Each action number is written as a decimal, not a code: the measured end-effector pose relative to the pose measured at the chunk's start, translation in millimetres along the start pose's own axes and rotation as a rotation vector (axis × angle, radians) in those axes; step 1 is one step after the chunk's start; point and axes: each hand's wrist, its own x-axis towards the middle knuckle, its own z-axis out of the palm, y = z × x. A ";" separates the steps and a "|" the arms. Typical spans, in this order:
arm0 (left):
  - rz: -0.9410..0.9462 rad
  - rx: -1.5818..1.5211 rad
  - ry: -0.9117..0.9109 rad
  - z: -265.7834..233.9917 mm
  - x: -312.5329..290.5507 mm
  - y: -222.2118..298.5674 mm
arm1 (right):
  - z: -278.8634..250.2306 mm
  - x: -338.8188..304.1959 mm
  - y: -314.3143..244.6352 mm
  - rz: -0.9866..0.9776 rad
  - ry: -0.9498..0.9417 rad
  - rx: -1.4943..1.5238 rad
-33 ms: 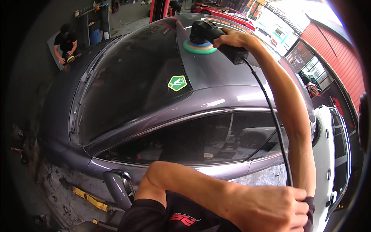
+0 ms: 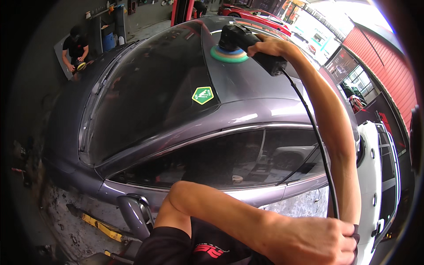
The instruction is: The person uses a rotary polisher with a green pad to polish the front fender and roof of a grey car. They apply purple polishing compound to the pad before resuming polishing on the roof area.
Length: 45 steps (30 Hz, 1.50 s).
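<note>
My right hand (image 2: pixel 268 45) is wrapped round the body of a black car polisher (image 2: pixel 238 37) out over the dark grey car's roof (image 2: pixel 258 81). The polisher's round green and blue pad (image 2: pixel 229 55) rests on the paint just behind the windscreen. From its rear end a black cable (image 2: pixel 314 126) runs down along my right forearm to my left hand (image 2: pixel 313 238). That hand is closed round the cable beside my right upper arm, its fingers curled and partly hidden.
The car's windscreen (image 2: pixel 150 92) carries a green and yellow sticker (image 2: pixel 203 95). A side mirror (image 2: pixel 134 212) sticks out by my left elbow. A white car (image 2: pixel 371 176) stands at right. Beyond the bonnet, another person (image 2: pixel 76 51) holds a tool with a yellow pad. A yellow metal bar (image 2: pixel 102 227) lies low left.
The polisher and my right hand have shifted very slightly right and toward me. The cable's lower part has moved a little to the right.
</note>
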 end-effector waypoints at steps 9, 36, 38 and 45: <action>0.209 0.006 -0.114 30.5 23.2 19.3 | -3.1 -48.1 12.8 0.097 0.083 0.022; -0.671 1.073 0.619 -209.8 -204.4 -76.4 | -21.0 15.5 37.8 0.091 0.087 -0.065; -0.677 1.182 0.627 -213.7 -218.5 -86.9 | -19.5 30.3 45.2 0.080 0.106 -0.048; -0.708 1.254 0.569 -213.9 -226.9 -79.1 | -29.0 94.8 43.0 0.149 0.083 -0.066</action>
